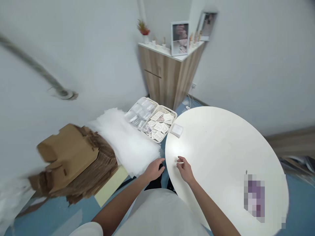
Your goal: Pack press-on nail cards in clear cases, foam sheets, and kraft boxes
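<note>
My left hand [154, 169] is beside the table's left edge, close to a stack of thin white sheets [130, 141]. Its thumb and fingers are apart, with nothing between them. Over the left part of a round white table [221, 141] is my right hand [185, 169], its fingers bent and spread, holding nothing I can see. A small stack of white cards [177, 130] lies on the table near its far left edge. Next to it, off the table, sits a two-part white case [176, 114] with clear plastic packets [141, 109] and printed cards [157, 126] inside.
Flat brown cardboard boxes [73, 160] are piled at the left, with a pale yellow sheet [112, 185] beside them. A wooden cabinet [162, 72] bearing a picture frame [179, 38] stands in the corner. A pixelated patch [256, 198] covers something on the table's right.
</note>
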`<act>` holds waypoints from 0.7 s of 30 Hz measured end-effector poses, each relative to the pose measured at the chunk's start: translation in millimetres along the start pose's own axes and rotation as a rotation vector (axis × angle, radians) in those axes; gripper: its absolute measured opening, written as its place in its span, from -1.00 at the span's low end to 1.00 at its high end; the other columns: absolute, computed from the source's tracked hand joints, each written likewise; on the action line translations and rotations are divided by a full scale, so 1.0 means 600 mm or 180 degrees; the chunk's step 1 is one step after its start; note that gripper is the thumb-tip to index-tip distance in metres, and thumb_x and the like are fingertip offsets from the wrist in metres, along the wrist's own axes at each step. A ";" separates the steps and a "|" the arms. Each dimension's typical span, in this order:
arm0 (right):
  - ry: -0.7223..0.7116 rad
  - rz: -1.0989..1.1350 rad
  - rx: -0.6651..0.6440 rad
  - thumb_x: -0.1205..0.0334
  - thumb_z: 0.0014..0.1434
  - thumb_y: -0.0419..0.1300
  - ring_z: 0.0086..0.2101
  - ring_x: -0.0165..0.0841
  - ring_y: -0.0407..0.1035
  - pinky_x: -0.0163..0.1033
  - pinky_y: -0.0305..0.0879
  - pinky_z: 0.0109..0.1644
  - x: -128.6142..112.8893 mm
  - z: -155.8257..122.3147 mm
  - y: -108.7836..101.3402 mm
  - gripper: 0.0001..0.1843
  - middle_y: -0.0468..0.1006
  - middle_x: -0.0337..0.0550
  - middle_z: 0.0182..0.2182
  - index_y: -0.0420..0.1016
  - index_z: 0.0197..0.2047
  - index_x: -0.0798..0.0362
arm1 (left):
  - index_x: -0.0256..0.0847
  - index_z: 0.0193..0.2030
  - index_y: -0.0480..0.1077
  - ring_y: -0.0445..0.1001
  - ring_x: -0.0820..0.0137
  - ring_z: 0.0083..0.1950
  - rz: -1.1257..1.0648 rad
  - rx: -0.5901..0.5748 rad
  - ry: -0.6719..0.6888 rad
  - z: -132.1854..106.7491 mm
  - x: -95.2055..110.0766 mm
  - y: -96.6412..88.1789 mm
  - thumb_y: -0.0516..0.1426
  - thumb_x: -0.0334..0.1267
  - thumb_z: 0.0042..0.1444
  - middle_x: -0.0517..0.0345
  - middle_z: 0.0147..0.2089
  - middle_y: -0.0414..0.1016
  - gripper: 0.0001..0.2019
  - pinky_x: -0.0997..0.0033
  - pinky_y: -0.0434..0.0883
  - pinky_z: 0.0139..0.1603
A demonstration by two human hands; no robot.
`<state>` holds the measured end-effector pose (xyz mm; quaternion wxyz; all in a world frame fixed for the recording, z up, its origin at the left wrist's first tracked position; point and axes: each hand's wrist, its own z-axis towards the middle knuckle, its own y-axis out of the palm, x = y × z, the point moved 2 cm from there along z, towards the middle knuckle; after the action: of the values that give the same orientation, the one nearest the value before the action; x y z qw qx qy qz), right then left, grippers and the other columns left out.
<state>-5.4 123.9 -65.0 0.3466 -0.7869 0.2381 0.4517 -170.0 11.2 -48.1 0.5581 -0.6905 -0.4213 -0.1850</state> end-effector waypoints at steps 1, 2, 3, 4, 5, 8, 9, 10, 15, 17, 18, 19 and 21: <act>-0.0126 -0.0030 -0.0108 0.07 0.04 0.02 -0.44 -0.40 0.35 -0.19 0.34 -0.31 -0.004 -0.002 0.006 -0.57 0.43 -0.08 -0.23 0.28 -0.02 0.05 | -0.15 0.10 0.17 0.38 0.29 -0.02 -0.0053 0.0081 -0.0138 -0.019 0.002 0.001 -0.05 -0.18 0.10 0.05 0.07 0.32 -0.60 0.29 0.35 -0.06; -0.0245 -0.0074 -0.0213 0.05 0.06 0.01 -0.43 -0.38 0.36 -0.19 0.34 -0.31 -0.009 -0.001 0.013 -0.58 0.45 -0.07 -0.25 0.30 -0.05 0.06 | -0.14 0.08 0.19 0.40 0.29 -0.05 -0.0081 0.0161 -0.0238 -0.038 0.004 0.002 -0.04 -0.18 0.10 0.06 0.05 0.34 -0.61 0.31 0.36 -0.09; -0.0362 -0.0137 -0.0328 0.03 0.07 0.00 -0.41 -0.36 0.36 -0.19 0.34 -0.30 -0.016 0.001 0.022 -0.59 0.46 -0.06 -0.28 0.32 -0.07 0.08 | -0.13 0.06 0.22 0.42 0.30 -0.08 -0.0078 0.0234 -0.0294 -0.056 0.007 0.001 -0.04 -0.18 0.09 0.07 0.03 0.37 -0.63 0.32 0.36 -0.11; -0.0480 -0.0221 -0.0454 0.02 0.08 -0.01 -0.39 -0.33 0.37 -0.18 0.33 -0.28 -0.025 0.004 0.033 -0.59 0.48 -0.05 -0.30 0.33 -0.09 0.09 | -0.12 0.04 0.24 0.43 0.31 -0.10 -0.0051 0.0326 -0.0320 -0.072 0.009 0.000 -0.04 -0.18 0.09 0.08 0.00 0.39 -0.65 0.33 0.36 -0.12; -0.0607 -0.0322 -0.0583 0.00 0.08 -0.02 -0.37 -0.31 0.37 -0.17 0.33 -0.27 -0.036 0.008 0.046 -0.59 0.48 -0.04 -0.30 0.35 -0.11 0.09 | -0.11 0.03 0.25 0.43 0.32 -0.11 -0.0006 0.0445 -0.0342 -0.088 0.010 -0.004 -0.04 -0.18 0.10 0.10 -0.01 0.39 -0.66 0.33 0.36 -0.13; -0.1059 -0.0629 -0.1050 -0.01 0.11 -0.06 -0.29 -0.28 0.37 -0.16 0.30 -0.20 -0.083 0.019 0.096 -0.59 0.49 -0.04 -0.25 0.37 -0.12 0.06 | -0.13 0.02 0.26 0.40 0.30 -0.08 0.0239 0.1068 -0.0587 -0.137 -0.002 -0.033 -0.07 -0.17 0.12 0.10 -0.04 0.41 -0.67 0.31 0.34 -0.10; -0.1192 -0.0726 -0.1227 -0.01 0.12 -0.08 -0.29 -0.28 0.38 -0.17 0.30 -0.20 -0.102 0.022 0.114 -0.59 0.49 -0.05 -0.24 0.36 -0.11 0.05 | -0.14 0.01 0.26 0.39 0.29 -0.06 0.0348 0.1326 -0.0712 -0.154 -0.010 -0.047 -0.07 -0.17 0.12 0.08 -0.04 0.41 -0.67 0.29 0.33 -0.08; -0.1313 -0.0834 -0.1405 0.00 0.14 -0.10 -0.30 -0.29 0.38 -0.18 0.30 -0.21 -0.121 0.024 0.132 -0.59 0.49 -0.07 -0.25 0.35 -0.09 0.04 | -0.16 0.00 0.26 0.37 0.28 -0.04 0.0465 0.1582 -0.0842 -0.172 -0.020 -0.063 -0.07 -0.17 0.12 0.06 -0.05 0.41 -0.68 0.27 0.32 -0.06; -0.2059 -0.1495 -0.1762 0.04 0.16 -0.12 -0.33 -0.33 0.36 -0.22 0.27 -0.25 -0.221 0.035 0.223 -0.60 0.47 -0.10 -0.25 0.31 -0.04 0.03 | -0.18 -0.06 0.28 0.30 0.23 0.02 0.0998 0.2517 -0.1390 -0.261 -0.080 -0.146 -0.04 -0.19 0.10 0.03 -0.02 0.37 -0.72 0.20 0.27 -0.02; -0.2395 -0.1773 -0.1702 0.08 0.15 -0.08 -0.35 -0.34 0.35 -0.21 0.25 -0.24 -0.260 0.038 0.264 -0.62 0.44 -0.10 -0.26 0.30 -0.03 0.05 | -0.16 -0.08 0.28 0.29 0.23 0.02 0.1159 0.2698 -0.1534 -0.292 -0.105 -0.175 -0.02 -0.20 0.08 0.05 -0.02 0.36 -0.73 0.19 0.25 -0.02; -0.2556 -0.1893 -0.1665 0.11 0.14 -0.06 -0.35 -0.34 0.34 -0.21 0.25 -0.23 -0.280 0.038 0.286 -0.63 0.43 -0.10 -0.26 0.30 -0.03 0.06 | -0.15 -0.08 0.29 0.29 0.23 0.02 0.1218 0.2759 -0.1595 -0.305 -0.118 -0.188 -0.01 -0.21 0.08 0.05 -0.02 0.36 -0.74 0.18 0.24 -0.01; -0.2700 -0.1989 -0.1621 0.13 0.13 -0.05 -0.33 -0.34 0.34 -0.21 0.24 -0.21 -0.299 0.037 0.308 -0.63 0.41 -0.10 -0.26 0.29 -0.02 0.06 | -0.14 -0.09 0.29 0.29 0.22 0.02 0.1258 0.2801 -0.1647 -0.318 -0.130 -0.201 -0.01 -0.21 0.07 0.05 -0.02 0.35 -0.74 0.18 0.24 -0.01; -0.2889 -0.2141 -0.1521 0.16 0.13 -0.04 -0.27 -0.32 0.33 -0.23 0.23 -0.19 -0.334 0.033 0.354 -0.62 0.38 -0.08 -0.22 0.26 0.01 0.06 | -0.14 -0.09 0.29 0.28 0.22 0.02 0.1282 0.2834 -0.1721 -0.337 -0.153 -0.224 0.00 -0.21 0.07 0.05 -0.03 0.35 -0.74 0.17 0.22 0.00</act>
<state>-258.1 14.3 33.4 0.3510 -0.6039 -0.3026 0.6485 -285.7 -207.4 30.3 0.6923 -0.4779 -0.4467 0.3048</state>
